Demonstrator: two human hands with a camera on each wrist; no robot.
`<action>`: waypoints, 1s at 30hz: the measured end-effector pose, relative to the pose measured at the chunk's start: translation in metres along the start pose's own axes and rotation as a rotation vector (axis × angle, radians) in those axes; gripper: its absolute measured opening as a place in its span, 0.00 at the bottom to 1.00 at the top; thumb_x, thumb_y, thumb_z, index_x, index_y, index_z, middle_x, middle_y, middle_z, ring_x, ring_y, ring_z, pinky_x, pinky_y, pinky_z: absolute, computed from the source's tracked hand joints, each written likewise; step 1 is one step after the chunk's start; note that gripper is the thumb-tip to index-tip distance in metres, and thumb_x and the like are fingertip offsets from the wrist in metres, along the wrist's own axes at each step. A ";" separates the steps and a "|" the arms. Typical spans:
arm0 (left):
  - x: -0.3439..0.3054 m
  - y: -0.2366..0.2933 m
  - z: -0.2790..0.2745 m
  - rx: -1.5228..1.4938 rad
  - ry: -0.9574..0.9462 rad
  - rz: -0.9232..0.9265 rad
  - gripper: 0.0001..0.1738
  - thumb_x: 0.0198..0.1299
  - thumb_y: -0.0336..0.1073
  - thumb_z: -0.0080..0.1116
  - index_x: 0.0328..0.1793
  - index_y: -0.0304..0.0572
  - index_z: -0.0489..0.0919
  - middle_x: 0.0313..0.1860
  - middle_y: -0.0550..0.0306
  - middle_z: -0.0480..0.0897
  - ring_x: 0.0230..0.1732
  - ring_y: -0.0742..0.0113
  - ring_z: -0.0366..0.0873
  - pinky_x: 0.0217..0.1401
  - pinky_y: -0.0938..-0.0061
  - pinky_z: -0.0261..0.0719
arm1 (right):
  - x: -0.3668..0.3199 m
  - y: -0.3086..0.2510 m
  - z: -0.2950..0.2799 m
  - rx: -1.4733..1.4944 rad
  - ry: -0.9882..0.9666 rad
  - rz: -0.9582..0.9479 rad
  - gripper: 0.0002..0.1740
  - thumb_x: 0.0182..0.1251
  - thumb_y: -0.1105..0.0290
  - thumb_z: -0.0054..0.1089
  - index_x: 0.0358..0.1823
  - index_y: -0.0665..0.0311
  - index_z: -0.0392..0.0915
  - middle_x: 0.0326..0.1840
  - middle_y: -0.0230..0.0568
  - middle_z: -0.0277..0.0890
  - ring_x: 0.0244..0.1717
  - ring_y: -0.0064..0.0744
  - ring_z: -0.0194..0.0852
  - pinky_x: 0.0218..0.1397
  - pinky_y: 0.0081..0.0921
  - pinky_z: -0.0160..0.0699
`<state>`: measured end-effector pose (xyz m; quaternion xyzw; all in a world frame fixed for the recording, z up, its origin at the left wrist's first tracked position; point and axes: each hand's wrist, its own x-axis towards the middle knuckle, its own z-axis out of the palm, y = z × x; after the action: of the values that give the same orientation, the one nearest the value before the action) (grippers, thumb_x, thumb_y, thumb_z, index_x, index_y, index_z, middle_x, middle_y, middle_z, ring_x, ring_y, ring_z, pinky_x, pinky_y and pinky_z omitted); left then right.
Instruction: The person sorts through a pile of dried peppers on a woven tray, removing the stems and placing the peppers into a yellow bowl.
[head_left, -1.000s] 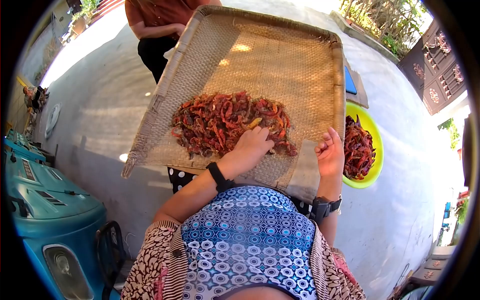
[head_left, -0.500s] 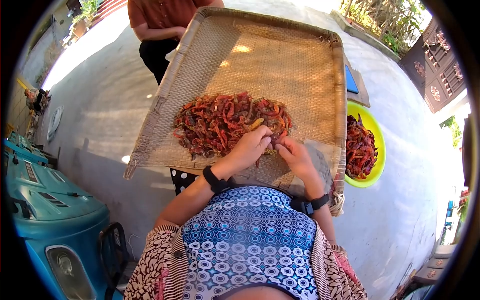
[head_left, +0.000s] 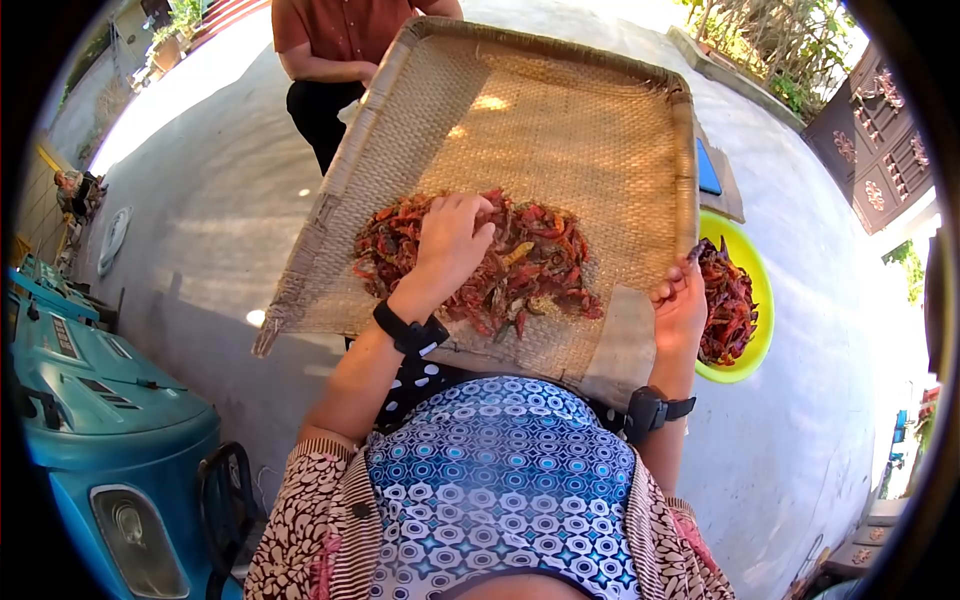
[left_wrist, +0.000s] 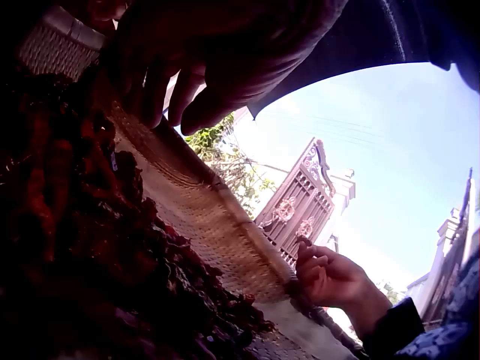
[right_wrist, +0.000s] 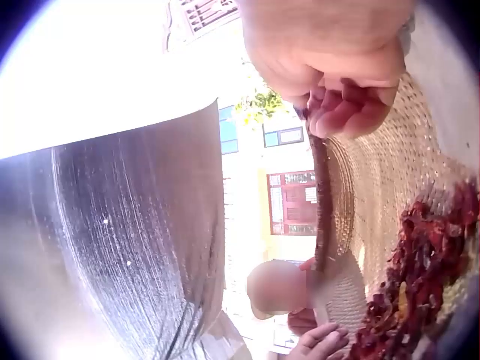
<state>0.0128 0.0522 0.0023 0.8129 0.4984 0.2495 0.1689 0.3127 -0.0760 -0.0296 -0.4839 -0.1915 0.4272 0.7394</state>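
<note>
A heap of dried red chilies (head_left: 545,290) lies on the near half of a large woven bamboo tray (head_left: 570,130). Over the left part of this heap hangs my left hand (head_left: 452,240); its fingers point down loosely in the left wrist view, and nothing shows between them. At the tray's right rim, my right hand (head_left: 682,305) pinches a dark dried chili (head_left: 697,251) at its fingertips. Just beyond that rim stands a yellow-green bowl (head_left: 757,285), holding more dark red chilies (head_left: 728,310). One yellowish chili (head_left: 518,253) stands out in the heap.
A flat piece of cardboard (head_left: 622,335) lies on the tray's near right corner. Another person (head_left: 340,50) sits beyond the tray's far left side. To my left stands a teal vehicle (head_left: 110,420). A blue flat object (head_left: 708,170) rests on a board beside the tray.
Both hands met over the heap's right side half a second ago. Since then the left has moved left and away across the heap, and the right has swung to the tray's right rim with a chili.
</note>
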 end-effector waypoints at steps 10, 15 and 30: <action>0.052 -0.015 0.030 0.474 -0.184 0.108 0.33 0.69 0.56 0.52 0.74 0.47 0.66 0.63 0.49 0.74 0.71 0.53 0.62 0.74 0.48 0.48 | 0.043 0.057 0.065 -1.227 -0.352 -0.335 0.26 0.68 0.65 0.58 0.66 0.61 0.69 0.56 0.51 0.73 0.54 0.50 0.73 0.55 0.42 0.76; 0.056 -0.009 0.030 0.420 -0.378 0.038 0.30 0.67 0.52 0.55 0.71 0.47 0.69 0.63 0.51 0.76 0.67 0.53 0.68 0.72 0.47 0.48 | 0.059 0.082 0.086 -1.639 -0.256 -0.555 0.27 0.63 0.72 0.57 0.66 0.58 0.69 0.61 0.52 0.68 0.62 0.52 0.65 0.61 0.47 0.71; -0.015 0.006 0.017 0.009 0.091 0.366 0.13 0.57 0.35 0.64 0.50 0.49 0.80 0.44 0.60 0.83 0.54 0.58 0.73 0.71 0.53 0.54 | -0.002 0.053 0.080 -1.144 -0.604 -0.421 0.21 0.58 0.80 0.56 0.55 0.65 0.77 0.43 0.48 0.83 0.41 0.43 0.82 0.47 0.32 0.79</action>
<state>0.0211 0.0361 -0.0121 0.8785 0.3507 0.3103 0.0942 0.2323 -0.0244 -0.0398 -0.6106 -0.6756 0.2220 0.3484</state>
